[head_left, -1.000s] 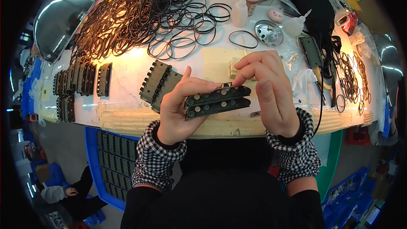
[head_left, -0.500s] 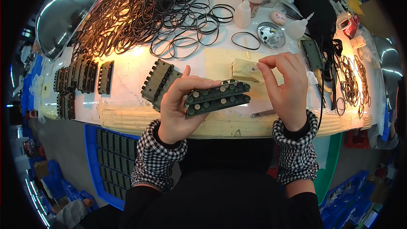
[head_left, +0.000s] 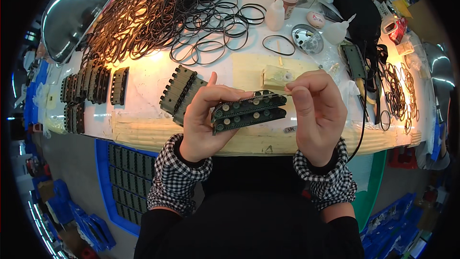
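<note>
My left hand (head_left: 199, 120) grips a dark green toy tank chassis (head_left: 249, 110), tilted so that two rows of small wheels, some green and some tan, face up, with dark tracks running round them. My right hand (head_left: 318, 110) is closed in a pinch just beyond the chassis's right end. At its fingertips shows something small and pale, too small to name. Behind the fingertips a cream-coloured block (head_left: 275, 77) with a hole in it stands on the table. Left of my left hand lies a group of green ridged chassis parts (head_left: 179, 88), partly hidden by that hand.
A tangled heap of black rubber loops (head_left: 163, 19) covers the back left. More green chassis (head_left: 86, 86) stand in rows at the left. Squeeze bottles (head_left: 274, 17) and a round metal dish (head_left: 307, 39) sit at the back. Below the table edge is a blue tray (head_left: 103, 177) of green parts.
My right hand has come down and left, from the cream block to near the chassis's right end. The chassis in my left hand has shifted slightly right.
</note>
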Motion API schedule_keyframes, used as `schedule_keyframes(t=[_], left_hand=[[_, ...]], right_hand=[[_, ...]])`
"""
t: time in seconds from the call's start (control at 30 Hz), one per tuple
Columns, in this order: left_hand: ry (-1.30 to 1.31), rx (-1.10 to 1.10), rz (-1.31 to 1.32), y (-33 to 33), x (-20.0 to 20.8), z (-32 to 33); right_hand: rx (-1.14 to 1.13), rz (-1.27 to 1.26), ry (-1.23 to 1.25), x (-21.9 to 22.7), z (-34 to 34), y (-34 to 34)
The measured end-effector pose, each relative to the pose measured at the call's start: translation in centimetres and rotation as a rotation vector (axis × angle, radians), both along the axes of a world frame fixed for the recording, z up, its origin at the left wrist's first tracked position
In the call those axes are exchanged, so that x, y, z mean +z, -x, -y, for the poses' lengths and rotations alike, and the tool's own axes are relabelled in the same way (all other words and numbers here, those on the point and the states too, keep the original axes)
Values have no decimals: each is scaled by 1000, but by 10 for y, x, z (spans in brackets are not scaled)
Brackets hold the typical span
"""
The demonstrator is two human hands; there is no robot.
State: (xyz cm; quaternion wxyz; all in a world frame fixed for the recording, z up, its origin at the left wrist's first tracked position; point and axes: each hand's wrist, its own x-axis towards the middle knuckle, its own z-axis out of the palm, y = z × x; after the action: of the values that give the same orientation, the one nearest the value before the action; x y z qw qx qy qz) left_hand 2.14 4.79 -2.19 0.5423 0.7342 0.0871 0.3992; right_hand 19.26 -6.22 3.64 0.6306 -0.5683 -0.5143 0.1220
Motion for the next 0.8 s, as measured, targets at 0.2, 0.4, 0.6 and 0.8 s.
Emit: schedule_keyframes(t=[0.2, 0.4, 0.6, 0.8], left_hand=[[-18, 16, -17, 1, 1, 0], [-25, 18, -17, 1, 1, 0], [-19, 19, -6, 1, -1, 0], [-22, 7, 7, 1, -1, -1]], right_hand=[[10, -35, 11, -5, -5, 5], [1, -27, 14, -6, -6, 6], [-102, 20, -45, -8, -4, -6], [-437, 774, 72, -4, -4, -37]])
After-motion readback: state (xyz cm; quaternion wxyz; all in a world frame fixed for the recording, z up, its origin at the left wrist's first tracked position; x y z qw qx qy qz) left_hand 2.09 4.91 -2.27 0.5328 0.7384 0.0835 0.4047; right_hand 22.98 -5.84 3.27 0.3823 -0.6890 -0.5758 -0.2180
